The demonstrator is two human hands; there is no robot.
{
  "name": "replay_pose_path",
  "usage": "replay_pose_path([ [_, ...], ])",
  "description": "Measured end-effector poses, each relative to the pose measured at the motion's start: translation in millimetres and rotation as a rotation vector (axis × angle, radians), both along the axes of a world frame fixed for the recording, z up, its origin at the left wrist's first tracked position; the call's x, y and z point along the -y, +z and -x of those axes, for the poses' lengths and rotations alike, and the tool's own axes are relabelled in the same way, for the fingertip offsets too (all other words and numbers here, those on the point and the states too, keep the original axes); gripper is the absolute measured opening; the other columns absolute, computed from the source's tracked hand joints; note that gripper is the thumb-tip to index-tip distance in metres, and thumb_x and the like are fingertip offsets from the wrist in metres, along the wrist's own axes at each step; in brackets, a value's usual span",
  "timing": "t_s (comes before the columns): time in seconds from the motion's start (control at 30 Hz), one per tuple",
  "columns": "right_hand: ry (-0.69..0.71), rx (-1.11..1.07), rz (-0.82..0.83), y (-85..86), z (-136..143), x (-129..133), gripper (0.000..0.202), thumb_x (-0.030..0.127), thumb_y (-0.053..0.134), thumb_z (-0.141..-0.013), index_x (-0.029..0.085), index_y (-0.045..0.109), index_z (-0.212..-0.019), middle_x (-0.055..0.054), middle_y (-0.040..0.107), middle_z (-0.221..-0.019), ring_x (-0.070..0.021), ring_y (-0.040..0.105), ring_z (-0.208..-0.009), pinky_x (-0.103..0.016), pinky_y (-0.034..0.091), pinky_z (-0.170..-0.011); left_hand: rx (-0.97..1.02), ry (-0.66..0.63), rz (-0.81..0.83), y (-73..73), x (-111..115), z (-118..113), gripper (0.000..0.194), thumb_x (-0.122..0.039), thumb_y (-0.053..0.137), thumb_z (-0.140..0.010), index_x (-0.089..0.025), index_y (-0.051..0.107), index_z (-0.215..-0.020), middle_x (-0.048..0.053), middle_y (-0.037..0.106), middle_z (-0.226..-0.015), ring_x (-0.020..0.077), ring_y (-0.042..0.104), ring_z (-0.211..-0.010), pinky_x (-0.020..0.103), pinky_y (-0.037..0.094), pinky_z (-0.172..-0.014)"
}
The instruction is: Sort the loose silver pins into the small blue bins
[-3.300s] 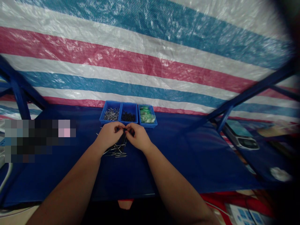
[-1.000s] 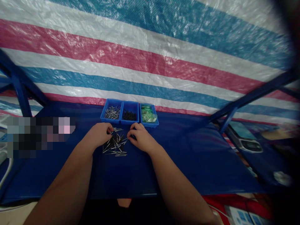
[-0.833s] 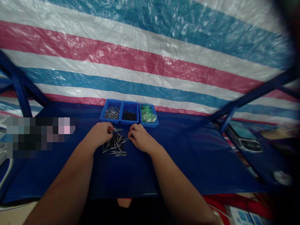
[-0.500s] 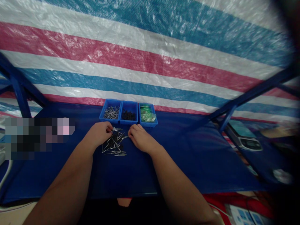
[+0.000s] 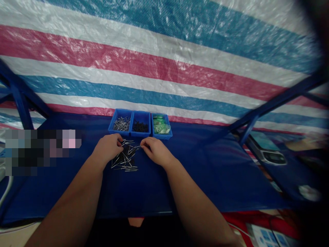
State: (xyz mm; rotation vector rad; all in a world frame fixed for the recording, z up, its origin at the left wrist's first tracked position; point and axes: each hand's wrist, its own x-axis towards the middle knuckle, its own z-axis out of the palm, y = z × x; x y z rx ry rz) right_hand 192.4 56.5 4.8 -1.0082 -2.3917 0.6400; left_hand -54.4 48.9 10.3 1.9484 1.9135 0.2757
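Note:
My left hand [image 5: 109,146] is at the left side of a loose pile of silver pins [image 5: 125,158], which look like blind rivets with long stems. Its thumb and curled forefinger are apart, and I see nothing held between them. Small black pieces [image 5: 130,160] lie among the pins, too small to name. On the pile's right, my right hand [image 5: 155,150] pinches one thin silver pin [image 5: 138,147] by its end, pointing left toward the pile. The pile lies on the blue table in front of the bins.
Behind the pile stand three blue bins: one of silver pins [image 5: 121,124], one of black pieces [image 5: 140,127], one with a green-and-clear plastic bag [image 5: 161,126]. A blue table [image 5: 205,171] spreads around. A scale [image 5: 269,151] is at right; blue frame bars flank both sides.
My left thumb has moved away from its forefinger. My right hand has turned slightly, so its thumb and forefinger show around the pin. The pile looks much the same.

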Motion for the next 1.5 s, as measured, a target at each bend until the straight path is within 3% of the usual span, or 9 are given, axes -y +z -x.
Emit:
replay_pose_path([
  [0.2, -0.016, -0.010, 0.033, -3.2, -1, -1, 0.009, 0.011, 0.059, -0.090, 0.017, 0.064, -0.094, -0.003, 0.065, -0.086, -0.0148, 0.058, -0.078, -0.025, 0.043, -0.073, 0.078, -0.015, -0.029, 3.2, 0, 3, 0.022, -0.025, 0.065, -0.070, -0.023, 0.070, -0.091, 0.001, 0.076, -0.085, 0.0215, 0.070, -0.080, 0.032, 0.049, -0.070],
  [0.37, -0.013, -0.023, 0.059, -3.4, 0, -1, 0.009, 0.011, 0.061, -0.087, 0.017, 0.066, -0.091, -0.003, 0.066, -0.084, -0.0135, 0.058, -0.076, -0.024, 0.043, -0.071, 0.487, -0.048, -0.241, 3.4, -4, 3, 0.014, -0.028, 0.066, -0.076, -0.021, 0.066, -0.088, 0.000, 0.070, -0.077, 0.0154, 0.065, -0.067, 0.028, 0.050, -0.065],
  [0.53, 0.000, -0.030, 0.085, -3.1, 0, -1, 0.012, 0.008, 0.063, -0.084, 0.016, 0.069, -0.090, -0.002, 0.067, -0.084, -0.0126, 0.059, -0.075, -0.023, 0.043, -0.072, 0.717, 0.201, -0.511, 2.3, -11, -1, 0.022, -0.039, 0.069, -0.081, -0.018, 0.064, -0.087, 0.000, 0.067, -0.071, 0.0127, 0.062, -0.059, 0.025, 0.051, -0.057],
  [0.73, -0.035, -0.064, 0.087, -4.2, 0, -2, 0.010, 0.010, 0.064, -0.083, 0.017, 0.070, -0.087, -0.002, 0.067, -0.082, -0.0120, 0.059, -0.073, -0.023, 0.044, -0.070, 0.947, 0.329, -0.441, -4.2, -20, -3, 0.050, -0.041, 0.073, -0.081, -0.016, 0.061, -0.123, 0.010, 0.074, -0.103, 0.0128, 0.068, -0.060, 0.023, 0.052, -0.049],
  [0.83, -0.053, -0.116, 0.101, -5.4, -1, -3, 0.010, 0.010, 0.065, -0.081, 0.017, 0.070, -0.086, -0.001, 0.067, -0.080, -0.0116, 0.060, -0.072, -0.023, 0.044, -0.070, 0.982, 0.276, -0.478, -4.8, -21, -4, 0.050, -0.040, 0.070, -0.084, -0.017, 0.060, -0.127, 0.013, 0.071, -0.117, 0.0095, 0.065, -0.057, 0.022, 0.051, -0.048],
  [0.93, -0.088, -0.181, 0.133, -6.8, -2, -4, 0.009, 0.010, 0.066, -0.079, 0.017, 0.071, -0.084, 0.000, 0.067, -0.077, -0.0115, 0.060, -0.070, -0.023, 0.045, -0.068, 0.867, 0.182, -0.489, -3.4, -17, -5, 0.036, -0.040, 0.069, -0.085, -0.016, 0.068, -0.112, 0.007, 0.074, -0.094, 0.0083, 0.059, -0.052, 0.021, 0.047, -0.047],
  [1.03, -0.117, -0.242, 0.143, -7.7, -2, -5, 0.007, 0.011, 0.067, -0.078, 0.016, 0.070, -0.081, 0.000, 0.066, -0.074, -0.0111, 0.059, -0.067, -0.022, 0.045, -0.067, 0.664, -0.007, -0.469, -2.6, -11, -9, 0.025, -0.037, 0.068, -0.086, -0.017, 0.073, -0.099, 0.002, 0.070, -0.075, 0.0094, 0.056, -0.053, 0.022, 0.044, -0.050],
  [1.23, -0.120, -0.323, 0.058, -5.1, -2, -4, 0.009, 0.010, 0.065, -0.077, 0.017, 0.069, -0.082, 0.000, 0.065, -0.075, -0.0114, 0.058, -0.067, -0.023, 0.045, -0.067, 0.443, -0.385, -0.341, 0.7, -1, -26, 0.023, -0.034, 0.066, -0.088, -0.021, 0.075, -0.105, 0.002, 0.072, -0.087, 0.0115, 0.060, -0.063, 0.025, 0.046, -0.060],
  [1.5, -0.151, -0.386, 0.011, -1.2, 2, 1, 0.008, 0.014, 0.065, -0.083, 0.018, 0.067, -0.089, -0.001, 0.067, -0.078, -0.0129, 0.060, -0.070, -0.024, 0.045, -0.066, 0.367, -0.393, -0.327, 6.3, 0, -30, 0.021, -0.035, 0.060, -0.093, -0.020, 0.075, -0.091, 0.001, 0.071, -0.079, 0.0140, 0.061, -0.067, 0.027, 0.043, -0.062],
])
